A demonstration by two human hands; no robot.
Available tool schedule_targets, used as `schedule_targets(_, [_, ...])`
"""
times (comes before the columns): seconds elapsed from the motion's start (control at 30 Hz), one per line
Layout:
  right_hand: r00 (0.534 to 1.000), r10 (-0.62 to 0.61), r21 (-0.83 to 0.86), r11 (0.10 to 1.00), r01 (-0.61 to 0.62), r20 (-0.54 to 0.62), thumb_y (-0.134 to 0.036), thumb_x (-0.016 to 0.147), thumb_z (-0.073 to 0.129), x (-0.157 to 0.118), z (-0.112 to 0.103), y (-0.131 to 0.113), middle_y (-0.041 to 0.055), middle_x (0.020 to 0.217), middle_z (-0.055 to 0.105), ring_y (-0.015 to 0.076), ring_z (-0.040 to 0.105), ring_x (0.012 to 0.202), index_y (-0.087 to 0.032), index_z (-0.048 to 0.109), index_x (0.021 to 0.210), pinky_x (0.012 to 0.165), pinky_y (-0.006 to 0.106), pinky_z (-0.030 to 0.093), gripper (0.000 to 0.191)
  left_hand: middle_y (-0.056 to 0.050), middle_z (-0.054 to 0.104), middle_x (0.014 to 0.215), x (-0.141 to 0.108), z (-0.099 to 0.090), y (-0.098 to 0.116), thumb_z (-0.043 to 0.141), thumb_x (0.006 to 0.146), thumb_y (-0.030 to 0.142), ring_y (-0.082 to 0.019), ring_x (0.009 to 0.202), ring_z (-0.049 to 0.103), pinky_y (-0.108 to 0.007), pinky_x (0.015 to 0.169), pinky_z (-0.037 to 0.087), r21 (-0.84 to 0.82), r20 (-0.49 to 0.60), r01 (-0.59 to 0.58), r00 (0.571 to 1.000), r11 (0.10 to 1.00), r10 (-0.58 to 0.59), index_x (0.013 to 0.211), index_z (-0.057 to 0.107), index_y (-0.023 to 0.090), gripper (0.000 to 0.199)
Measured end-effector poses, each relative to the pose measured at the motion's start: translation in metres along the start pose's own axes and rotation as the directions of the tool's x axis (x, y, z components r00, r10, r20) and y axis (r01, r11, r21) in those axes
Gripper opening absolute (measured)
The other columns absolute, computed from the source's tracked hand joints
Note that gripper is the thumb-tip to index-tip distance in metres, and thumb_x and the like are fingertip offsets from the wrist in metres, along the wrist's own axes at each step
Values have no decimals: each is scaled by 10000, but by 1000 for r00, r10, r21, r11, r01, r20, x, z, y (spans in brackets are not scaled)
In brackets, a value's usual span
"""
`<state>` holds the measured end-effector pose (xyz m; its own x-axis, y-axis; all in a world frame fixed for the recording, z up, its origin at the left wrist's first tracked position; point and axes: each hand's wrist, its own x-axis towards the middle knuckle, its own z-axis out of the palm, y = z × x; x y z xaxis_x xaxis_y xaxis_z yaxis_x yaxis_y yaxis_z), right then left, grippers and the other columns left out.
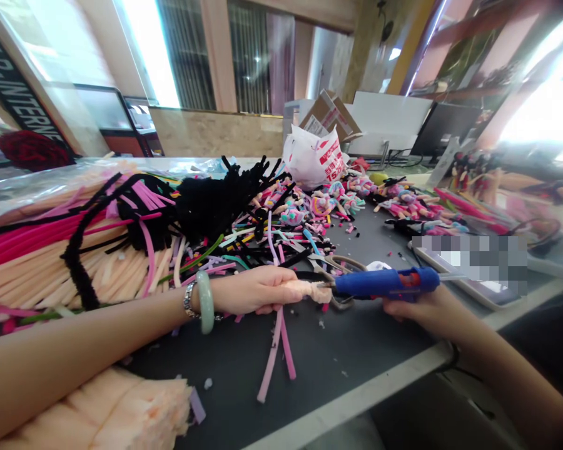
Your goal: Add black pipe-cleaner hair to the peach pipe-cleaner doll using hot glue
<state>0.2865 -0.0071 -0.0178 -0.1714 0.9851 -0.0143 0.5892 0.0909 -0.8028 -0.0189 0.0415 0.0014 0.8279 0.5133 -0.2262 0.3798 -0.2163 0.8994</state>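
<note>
The dark work table (356,356) carries it all: a great heap of pipe cleaners (89,269) left of the left fingers (276,289), peach, pink and black (the peach ones in long bundles). Loose pink strips (276,356) lie just below those fingers, and a peach bundle (107,409) sits farther left, near the table's edge. Beyond the fingers are small pipe-cleaner dolls (309,203) and a white plastic bag (312,156) — a flat tablet (478,299) (partly blurred) lies past the right fingers (403,307).

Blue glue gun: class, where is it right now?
In the head view, the blue glue gun sits in the right hand, beside the peach pipe cleaner gripped by the left hand.
</note>
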Motion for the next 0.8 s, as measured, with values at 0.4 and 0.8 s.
schedule_targets(0.4, [988, -143, -29, 989, 145, 51, -432, 602, 782, -3, -5, -16, 10, 660, 643, 187, 585, 611, -182, 686, 759, 591, 272, 464, 310, 78, 358, 566, -1, -2, -2, 438, 912, 469, -56, 453, 318, -188, 405, 204, -57, 36, -21, 999, 998, 23, 813, 438, 168, 317])
schedule_targets(0.8, [993, -106, -82, 991, 102, -42, -563, 536, 768, -7, -7, -14, 41, 627, 665, 240, 618, 619, -186, 681, 656, 586, 310, 504, 406, 83, 340, 566, -3, -1, -1, 465, 906, 434, -56, 455, 305, -184, 406, 210, -82, 33, -3, 999, 997, 5, 807, 436, 171, 282])
